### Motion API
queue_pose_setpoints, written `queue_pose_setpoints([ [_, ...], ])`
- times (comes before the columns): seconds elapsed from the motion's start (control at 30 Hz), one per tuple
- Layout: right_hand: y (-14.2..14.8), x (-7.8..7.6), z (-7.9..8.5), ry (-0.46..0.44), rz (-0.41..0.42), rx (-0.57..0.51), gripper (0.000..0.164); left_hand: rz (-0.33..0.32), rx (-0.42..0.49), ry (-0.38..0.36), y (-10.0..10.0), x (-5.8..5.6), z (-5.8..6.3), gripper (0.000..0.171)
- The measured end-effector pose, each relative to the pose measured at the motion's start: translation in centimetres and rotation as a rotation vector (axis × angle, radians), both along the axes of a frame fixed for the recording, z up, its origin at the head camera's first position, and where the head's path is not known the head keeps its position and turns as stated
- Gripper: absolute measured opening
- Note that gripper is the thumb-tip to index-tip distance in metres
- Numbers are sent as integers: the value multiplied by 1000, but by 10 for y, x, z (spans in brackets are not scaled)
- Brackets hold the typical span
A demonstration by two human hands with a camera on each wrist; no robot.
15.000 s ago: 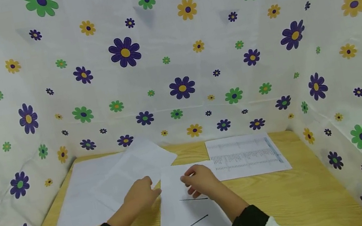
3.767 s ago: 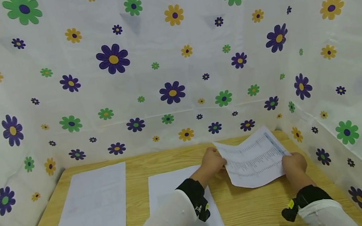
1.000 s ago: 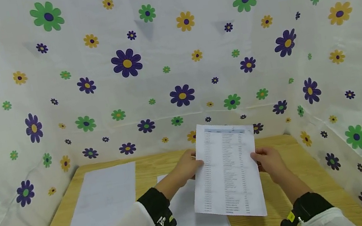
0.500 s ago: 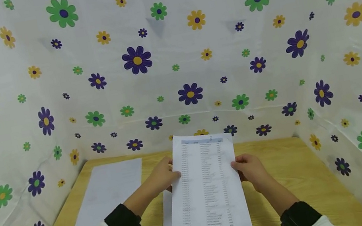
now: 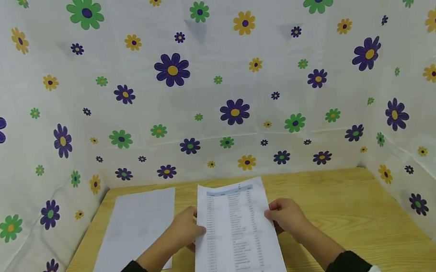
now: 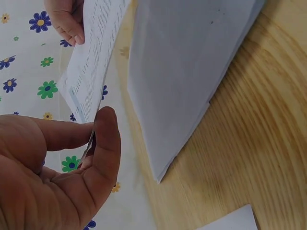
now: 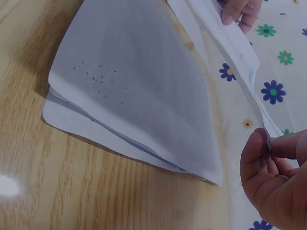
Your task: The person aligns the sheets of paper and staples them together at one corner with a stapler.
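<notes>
The printed sheet is held up above a stack of papers on the wooden table, with a gap between them in both wrist views. The left hand pinches its left edge between thumb and fingers, and the right hand pinches the opposite edge. A white sheet lies flat farther left.

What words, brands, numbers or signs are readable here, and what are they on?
No text reads clearly anywhere.
Printed sheet: columns of print and a blue heading band, too small and blurred.
Paper stack: dark specks, nothing legible.
Sheet at left: nothing legible.
Flowered backdrop: no words.
</notes>
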State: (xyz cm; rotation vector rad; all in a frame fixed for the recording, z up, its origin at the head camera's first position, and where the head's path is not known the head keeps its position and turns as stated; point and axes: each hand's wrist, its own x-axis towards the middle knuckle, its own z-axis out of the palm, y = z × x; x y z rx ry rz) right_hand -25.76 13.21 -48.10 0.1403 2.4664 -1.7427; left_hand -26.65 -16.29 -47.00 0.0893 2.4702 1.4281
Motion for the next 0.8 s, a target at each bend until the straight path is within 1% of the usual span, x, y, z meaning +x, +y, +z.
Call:
queue_pose_setpoints([
  [0.13,-4,0,-4,7,-3,26,19,2,-28,-5,-3,1,-3,38],
  [0.27,-7,-3,-10,15,-7,84,17,-7,-79,-14,-3,0,-10,36],
  [0.4,-10,-5,-15,12,-7,185,13,-22,-132,-32,-4,0,-19,36],
  [0.57,-14,-4,-19,16,9,314,10,-42,-221,-6,-5,-2,-29,26],
  [0.67,-15,-1,-20,51,29,404,11,-42,-285,14,-5,-5,-36,21],
  [0.8,-15,0,-24,81,38,499,13,-36,-355,28,-4,-9,-43,21],
])
